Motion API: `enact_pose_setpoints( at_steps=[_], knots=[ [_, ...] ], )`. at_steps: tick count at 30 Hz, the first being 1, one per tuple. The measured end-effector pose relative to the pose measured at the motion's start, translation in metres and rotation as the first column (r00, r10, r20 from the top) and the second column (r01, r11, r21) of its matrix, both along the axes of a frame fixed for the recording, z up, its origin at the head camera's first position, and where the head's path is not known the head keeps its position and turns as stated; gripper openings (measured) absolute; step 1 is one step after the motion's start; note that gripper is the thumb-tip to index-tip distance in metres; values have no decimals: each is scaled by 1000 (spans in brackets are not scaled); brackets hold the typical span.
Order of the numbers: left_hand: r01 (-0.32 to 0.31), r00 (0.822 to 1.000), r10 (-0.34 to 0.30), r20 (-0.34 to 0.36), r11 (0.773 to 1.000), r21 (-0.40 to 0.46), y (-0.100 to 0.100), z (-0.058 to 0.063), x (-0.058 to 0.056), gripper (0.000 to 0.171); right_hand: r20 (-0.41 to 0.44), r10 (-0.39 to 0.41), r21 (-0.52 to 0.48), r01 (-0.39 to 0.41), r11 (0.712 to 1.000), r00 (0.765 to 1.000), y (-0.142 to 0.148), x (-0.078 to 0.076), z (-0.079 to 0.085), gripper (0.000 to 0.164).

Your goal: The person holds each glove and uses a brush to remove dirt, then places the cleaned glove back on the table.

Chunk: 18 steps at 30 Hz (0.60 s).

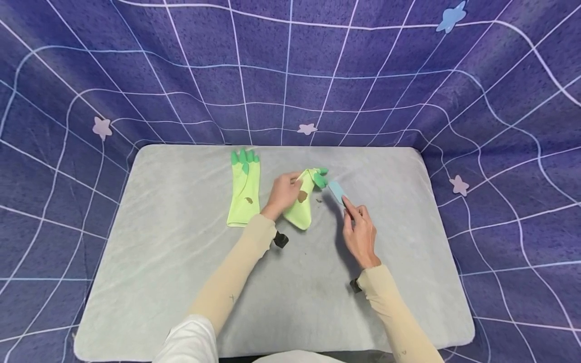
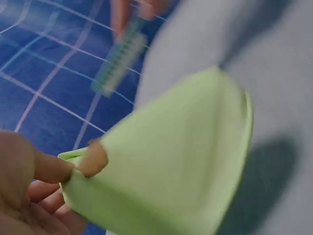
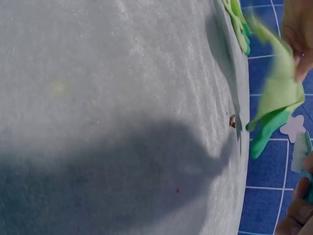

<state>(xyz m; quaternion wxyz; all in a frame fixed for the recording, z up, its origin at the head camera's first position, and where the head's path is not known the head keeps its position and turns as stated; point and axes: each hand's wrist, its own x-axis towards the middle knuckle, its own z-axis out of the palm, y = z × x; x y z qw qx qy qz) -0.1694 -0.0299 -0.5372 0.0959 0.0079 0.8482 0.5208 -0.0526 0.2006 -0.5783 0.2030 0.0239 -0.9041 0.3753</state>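
Observation:
My left hand pinches a light green rubber glove with darker green fingertips, held up off the table. A brown smear marks the glove; in the left wrist view it shows as a brown patch beside my thumb. My right hand grips a small teal brush, its head just right of the glove's green fingertips and apart from them. Pale bristles show on the brush in the left wrist view. The right wrist view catches the glove hanging, partly blurred.
A matching green glove lies flat to the left, fingers pointing away, with a brown mark on its cuff. Small brown crumbs sit on the grey cloth-covered table. Behind hangs a blue gridded curtain with stars.

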Motion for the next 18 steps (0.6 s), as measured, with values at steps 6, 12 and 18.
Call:
enact_pose_setpoints(
  at_steps=[6,12,18],
  knots=[
    [-217,958,169,230,956,199,-5,-14,0,44,-12,-30,2,30,1000,999,7,0,0,38],
    [-348,887,245,392,912,218,-16,-54,16,38,-3,-23,6,23,1000,1000,10,3,-2,38],
    [-350,894,244,375,904,247,-17,-64,26,45,0,-15,3,15,1000,1000,7,3,-4,39]
  ],
)
